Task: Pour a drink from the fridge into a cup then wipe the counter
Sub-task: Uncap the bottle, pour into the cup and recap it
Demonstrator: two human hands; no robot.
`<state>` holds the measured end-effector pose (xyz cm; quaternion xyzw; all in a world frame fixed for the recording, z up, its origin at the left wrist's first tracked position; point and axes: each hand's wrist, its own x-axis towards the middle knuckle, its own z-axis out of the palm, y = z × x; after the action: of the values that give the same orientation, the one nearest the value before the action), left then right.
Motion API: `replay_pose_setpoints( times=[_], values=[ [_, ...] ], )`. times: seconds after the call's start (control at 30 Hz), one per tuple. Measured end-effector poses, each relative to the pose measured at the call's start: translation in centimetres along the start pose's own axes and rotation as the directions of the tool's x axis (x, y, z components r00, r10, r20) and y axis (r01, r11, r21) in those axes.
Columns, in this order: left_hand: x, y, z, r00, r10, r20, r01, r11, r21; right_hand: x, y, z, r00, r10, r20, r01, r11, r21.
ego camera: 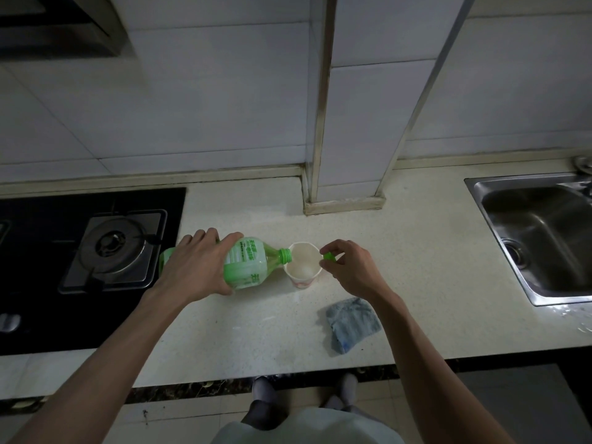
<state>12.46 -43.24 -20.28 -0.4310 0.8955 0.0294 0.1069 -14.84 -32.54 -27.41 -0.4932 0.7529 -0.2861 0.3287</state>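
Note:
My left hand (200, 264) grips a green plastic bottle (253, 262) tipped on its side, its uncapped mouth resting over the left rim of a white paper cup (302, 265). The cup stands upright on the pale counter (416, 251). My right hand (349, 267) touches the cup's right rim and pinches the green bottle cap (329, 257) between its fingers. A crumpled blue-grey cloth (352, 325) lies on the counter in front of the cup and to its right.
A black gas hob (96, 251) with one burner fills the left. A steel sink (541, 232) is set into the counter at the right. A tiled pillar (346, 187) juts out behind the cup. The counter's front edge runs just below the cloth.

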Motion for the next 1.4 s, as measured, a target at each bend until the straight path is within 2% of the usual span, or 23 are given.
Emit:
replay_pose_setpoints(
  times=[1.4],
  values=[
    [0.34,-0.12,-0.2,1.0,0.009,0.002,-0.009,1.0,0.005,0.16,0.54,0.19,1.0,0.011,0.001,-0.011,1.0,-0.014]
  ],
)
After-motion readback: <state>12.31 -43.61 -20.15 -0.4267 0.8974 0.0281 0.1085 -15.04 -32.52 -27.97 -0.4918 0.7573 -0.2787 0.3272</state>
